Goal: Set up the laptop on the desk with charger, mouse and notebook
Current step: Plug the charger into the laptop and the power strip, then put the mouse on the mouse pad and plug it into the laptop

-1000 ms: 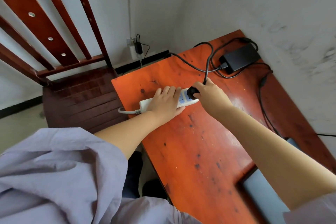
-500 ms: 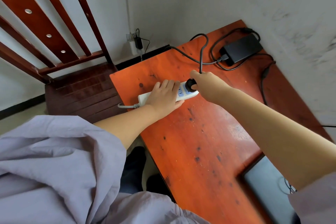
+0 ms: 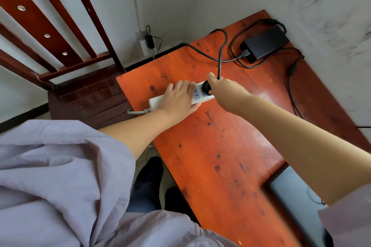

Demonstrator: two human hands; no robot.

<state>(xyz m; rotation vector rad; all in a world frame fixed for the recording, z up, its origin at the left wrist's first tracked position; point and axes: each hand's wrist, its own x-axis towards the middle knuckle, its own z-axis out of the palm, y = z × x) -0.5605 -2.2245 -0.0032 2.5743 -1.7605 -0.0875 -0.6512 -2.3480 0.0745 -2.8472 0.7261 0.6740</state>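
Bench (image 3: pixel 220 146): red-orange wood with dark spots, standing in the corner against a pale wall.
Power strip (image 3: pixel 202 97): white, lying flat on the far left part of the bench; its grey cord (image 3: pixel 138 111) leaves over the left edge.
Left hand (image 3: pixel 176 100): palm down on the power strip, fingers together and laid flat over it, pressing it to the bench; the grip is not closed around anything.
Right hand (image 3: pixel 224 88): fingers pressed together around the black plug (image 3: pixel 205 87), which sits on the socket at the right end of the strip; how deep the pins are in, I cannot tell.
Charger cable (image 3: pixel 220 56): black, rising from the plug, making a loop and running to the charger brick.
Charger brick (image 3: pixel 265 43): black box lying near the far right corner of the bench, well apart from the hands, with cable curled around it.
Laptop (image 3: pixel 291 196): only a grey corner shows at the lower right edge of the bench, under the right forearm.
Chair (image 3: pixel 60 36): dark red wood, beside the left end of the bench.
Wall socket (image 3: pixel 147 41): low on the wall behind, with a small black adapter in it.
Sleeves (image 3: pixel 60 176): pale purple cloth, pushed up on both arms.
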